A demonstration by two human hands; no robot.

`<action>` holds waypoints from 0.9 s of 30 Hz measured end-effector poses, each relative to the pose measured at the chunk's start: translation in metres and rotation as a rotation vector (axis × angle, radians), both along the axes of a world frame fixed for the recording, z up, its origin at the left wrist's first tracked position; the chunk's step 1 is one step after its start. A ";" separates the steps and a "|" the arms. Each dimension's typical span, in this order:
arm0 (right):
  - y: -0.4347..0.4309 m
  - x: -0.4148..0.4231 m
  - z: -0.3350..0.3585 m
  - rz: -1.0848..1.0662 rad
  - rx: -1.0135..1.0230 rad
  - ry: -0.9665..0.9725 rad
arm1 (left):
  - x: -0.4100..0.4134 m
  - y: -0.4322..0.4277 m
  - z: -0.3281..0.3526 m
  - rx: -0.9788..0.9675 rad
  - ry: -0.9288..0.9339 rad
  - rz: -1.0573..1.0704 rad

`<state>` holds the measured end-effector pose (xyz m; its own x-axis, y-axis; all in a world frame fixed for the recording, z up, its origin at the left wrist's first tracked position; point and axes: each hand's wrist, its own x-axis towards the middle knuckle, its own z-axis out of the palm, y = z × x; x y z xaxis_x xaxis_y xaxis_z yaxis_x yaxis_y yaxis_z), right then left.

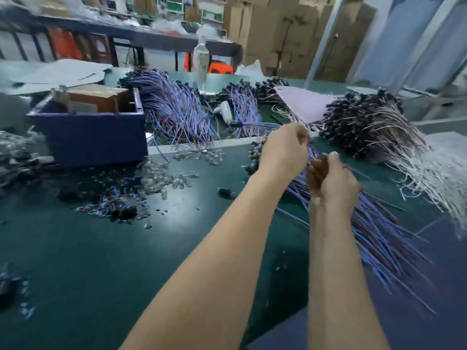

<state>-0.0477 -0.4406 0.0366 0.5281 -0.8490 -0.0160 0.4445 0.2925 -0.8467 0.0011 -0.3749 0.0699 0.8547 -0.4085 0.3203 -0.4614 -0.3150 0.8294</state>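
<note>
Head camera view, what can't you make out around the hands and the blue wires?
All in the head view:
Left hand: its own back hides whether the fingers hold anything.
Right hand: motion blur hides its grip on the blue wires.
Clear bits on the table: too small and blurred to identify.

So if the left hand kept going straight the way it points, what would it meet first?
Probably the pale pink sheet lying on the wire piles just beyond the left hand, which pinches a blue wire. Depth is unclear, so it might pass above.
</note>
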 end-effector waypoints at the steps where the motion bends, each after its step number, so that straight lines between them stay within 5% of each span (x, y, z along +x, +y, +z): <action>1: -0.013 -0.002 -0.009 0.006 0.118 -0.003 | -0.002 -0.016 -0.008 0.046 -0.005 -0.032; 5: -0.043 -0.004 -0.043 0.061 0.329 0.173 | -0.004 -0.052 -0.049 0.222 0.095 -0.078; 13: -0.038 -0.013 -0.046 0.279 -0.514 0.883 | 0.009 -0.049 -0.074 0.246 0.192 0.036; 18: -0.023 -0.022 -0.040 0.697 -0.433 1.001 | 0.011 -0.019 -0.055 0.396 0.217 -0.010; 22: -0.025 -0.010 -0.050 0.404 -0.850 1.097 | 0.006 -0.001 -0.056 0.614 0.503 -0.192; 27: -0.036 -0.002 -0.061 0.117 -0.887 1.033 | 0.015 -0.018 -0.070 0.156 0.671 -0.027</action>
<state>-0.0501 -0.4771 -0.0240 0.6766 -0.7322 0.0786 -0.4885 -0.5262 -0.6961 0.0165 -0.3927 0.0001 0.8366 -0.4304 -0.3389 0.1267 -0.4499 0.8840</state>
